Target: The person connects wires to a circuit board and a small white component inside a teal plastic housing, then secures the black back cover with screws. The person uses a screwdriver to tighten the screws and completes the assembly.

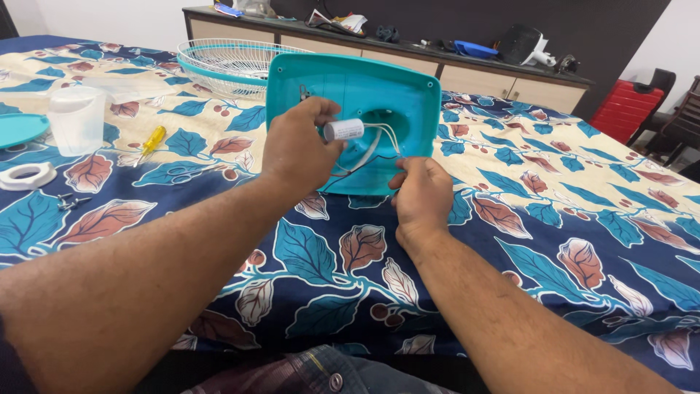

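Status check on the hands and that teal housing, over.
Left hand pinches white capacitor. Right hand holds its wires at the teal housing. Screwdriver, screws lie left, apart from the hands.

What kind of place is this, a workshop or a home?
Probably a home: a bed or table under a leaf-patterned cloth, a long wooden sideboard cluttered with household items, and a red suitcase beside it.

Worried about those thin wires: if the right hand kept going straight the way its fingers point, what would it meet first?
Likely the teal housing: the right hand already pinches the wires just in front of it, though depth is unclear.
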